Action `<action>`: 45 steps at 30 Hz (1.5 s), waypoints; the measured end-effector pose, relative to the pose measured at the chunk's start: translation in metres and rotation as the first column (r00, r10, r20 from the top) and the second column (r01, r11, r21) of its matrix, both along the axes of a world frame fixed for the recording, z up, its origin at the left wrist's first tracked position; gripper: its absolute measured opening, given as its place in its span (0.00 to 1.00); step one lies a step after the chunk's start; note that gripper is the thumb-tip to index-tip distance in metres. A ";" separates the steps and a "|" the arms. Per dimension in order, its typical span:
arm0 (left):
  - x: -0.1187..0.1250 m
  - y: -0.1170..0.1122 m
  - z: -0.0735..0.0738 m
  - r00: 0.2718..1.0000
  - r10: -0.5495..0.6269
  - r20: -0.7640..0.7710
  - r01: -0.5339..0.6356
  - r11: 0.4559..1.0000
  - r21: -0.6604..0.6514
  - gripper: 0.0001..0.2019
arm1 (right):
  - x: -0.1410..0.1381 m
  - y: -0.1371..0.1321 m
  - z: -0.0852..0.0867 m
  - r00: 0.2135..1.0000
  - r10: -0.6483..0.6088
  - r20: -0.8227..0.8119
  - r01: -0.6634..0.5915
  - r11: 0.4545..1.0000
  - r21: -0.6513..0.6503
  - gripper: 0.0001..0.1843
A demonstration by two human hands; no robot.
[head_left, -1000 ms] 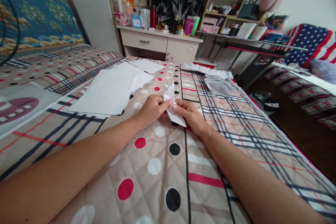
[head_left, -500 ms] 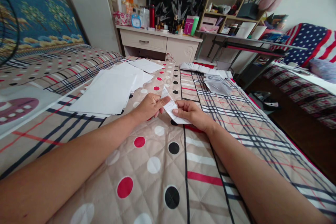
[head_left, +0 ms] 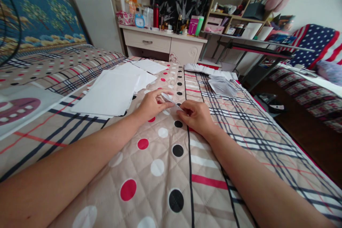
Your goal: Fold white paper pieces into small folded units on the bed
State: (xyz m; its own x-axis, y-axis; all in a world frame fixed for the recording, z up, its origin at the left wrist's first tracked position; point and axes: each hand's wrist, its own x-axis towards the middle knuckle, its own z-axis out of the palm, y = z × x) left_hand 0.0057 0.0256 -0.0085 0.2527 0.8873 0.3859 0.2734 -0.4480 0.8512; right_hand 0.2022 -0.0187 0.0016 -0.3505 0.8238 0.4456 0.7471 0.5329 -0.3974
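A small folded paper (head_left: 171,100) is held between my two hands, above the patterned bedspread (head_left: 160,192). It is turned nearly edge-on to me, so only a thin white strip of it shows. My left hand (head_left: 154,105) pinches its far left end between thumb and fingers. At the near right end, my right hand (head_left: 196,114) grips it with curled fingers that hide part of it. Loose white sheets (head_left: 108,92) lie overlapping to the left of my left hand. Beyond my right hand sits a pile of folded papers (head_left: 223,86).
A row of folded white paper (head_left: 197,68) lies near the bed's far edge. At the left is a clear plastic bag (head_left: 26,107) with a pink print. Past the bed stand a cream dresser (head_left: 145,41) and a desk with shelves (head_left: 232,17).
The folded paper has turned from showing its printed face to nearly edge-on. My right hand's fingers have curled in more, and my left hand has shifted its hold.
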 end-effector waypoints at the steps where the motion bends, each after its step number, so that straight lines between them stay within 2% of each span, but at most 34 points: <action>1: 0.000 0.000 0.001 1.000 0.010 0.006 -0.010 1.000 0.008 0.16 | -0.002 -0.001 0.001 1.000 0.018 0.025 -0.018 1.000 0.007 0.06; 3: 0.000 0.000 0.001 0.999 0.012 0.038 -0.012 1.000 -0.003 0.11 | -0.003 -0.001 0.002 0.998 0.023 0.051 -0.025 0.999 0.025 0.04; 9: -0.001 -0.001 0.000 0.993 -0.101 0.058 0.107 0.989 -0.106 0.19 | 0.002 0.004 -0.002 0.994 -0.064 0.092 0.047 0.983 0.175 0.15; 12: -0.001 0.001 -0.002 0.996 -0.092 0.019 0.093 0.993 -0.077 0.18 | 0.004 0.006 -0.004 0.998 -0.023 0.064 0.015 0.993 0.118 0.13; 15: -0.001 0.004 -0.006 0.999 -0.042 -0.014 0.041 0.993 -0.113 0.17 | 0.010 0.010 -0.008 0.997 0.024 -0.074 -0.026 0.999 -0.021 0.21; 17: -0.002 0.005 -0.007 0.999 -0.009 -0.031 0.005 0.990 -0.144 0.17 | 0.016 0.015 -0.011 0.988 0.003 -0.156 -0.019 0.995 -0.100 0.21; 19: -0.004 0.005 -0.007 0.995 0.045 -0.089 -0.054 0.993 -0.103 0.14 | 0.023 0.020 -0.013 0.984 -0.039 -0.174 0.018 0.992 -0.121 0.18; 22: -0.008 0.004 -0.005 0.967 0.139 -0.213 -0.133 0.990 0.045 0.09 | 0.034 0.027 -0.015 0.977 -0.120 -0.174 0.103 0.989 -0.109 0.10; 27: -0.012 0.004 -0.004 0.857 0.310 -0.412 -0.238 0.947 0.218 0.08 | 0.042 0.029 -0.014 0.945 -0.280 -0.171 0.263 0.958 -0.115 0.09; 34: 0.004 -0.004 -0.001 0.832 0.267 -0.487 -0.126 0.944 0.304 0.08 | 0.016 0.018 -0.009 0.978 -0.205 -0.040 0.208 0.974 0.093 0.06; 41: 0.001 -0.003 0.001 0.748 0.395 -0.533 -0.238 0.910 0.341 0.08 | 0.014 0.018 -0.012 0.955 -0.268 -0.125 0.278 0.958 0.073 0.07; 45: -0.002 0.004 -0.002 0.776 0.381 -0.503 -0.248 0.917 0.313 0.11 | 0.016 0.020 -0.014 0.946 -0.269 -0.180 0.279 0.960 0.036 0.07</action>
